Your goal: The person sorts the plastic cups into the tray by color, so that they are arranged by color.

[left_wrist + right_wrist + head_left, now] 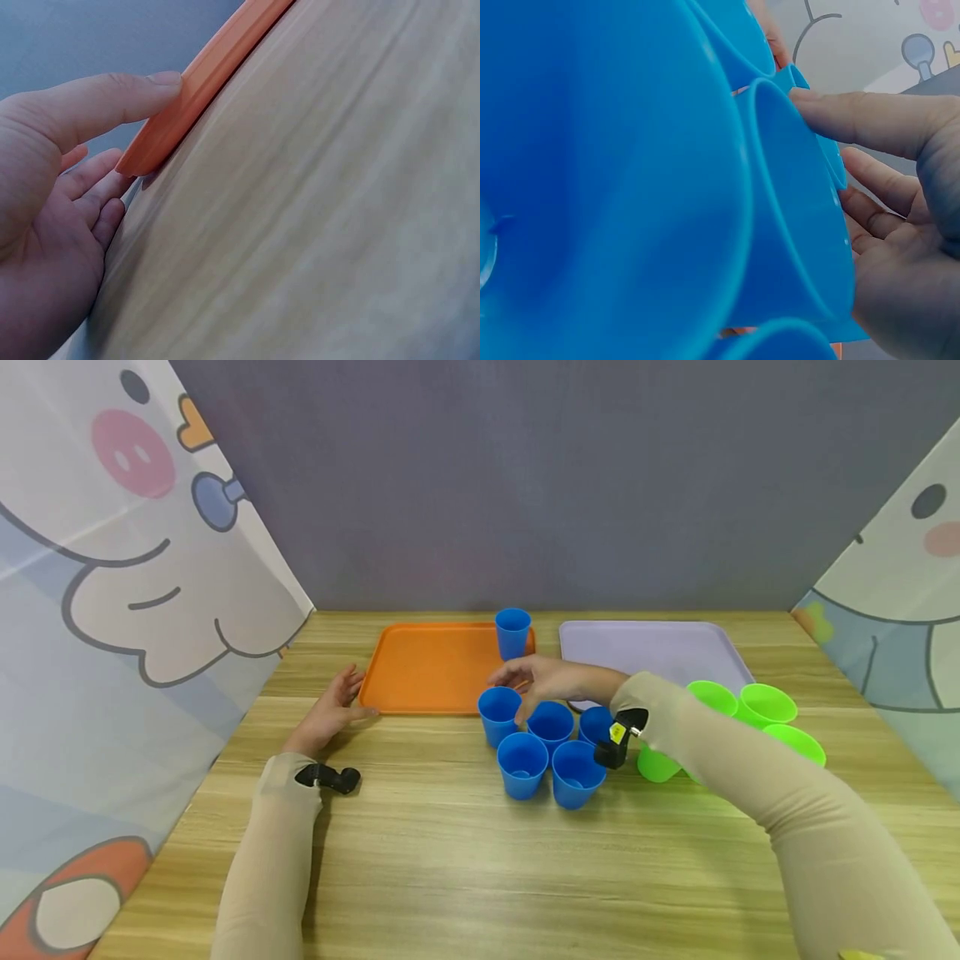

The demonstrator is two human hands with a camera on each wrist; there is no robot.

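Observation:
My left hand (pixel 326 714) is at the front left corner of the orange tray (pixel 442 668). In the left wrist view, its thumb lies straight against the tray rim (pixel 196 86), and the other fingers reach loosely past the corner. My right hand (pixel 551 679) comes in over a cluster of upright blue cups. Its thumb is right at the rim of the leftmost blue cup (pixel 497 717), with the fingers behind that cup. The right wrist view shows these fingers relaxed beside the cups, with a near blue cup (pixel 615 165) filling the left side. Another blue cup (pixel 513 635) stands at the tray's right end.
Other blue cups, among them a front one (pixel 522 768) and a right one (pixel 576 777), crowd below the right wrist. Several green cups (pixel 765 703) stand at the right, partly hidden by the sleeve. A lilac tray (pixel 652 652) lies behind them, near the grey back wall (pixel 555 485).

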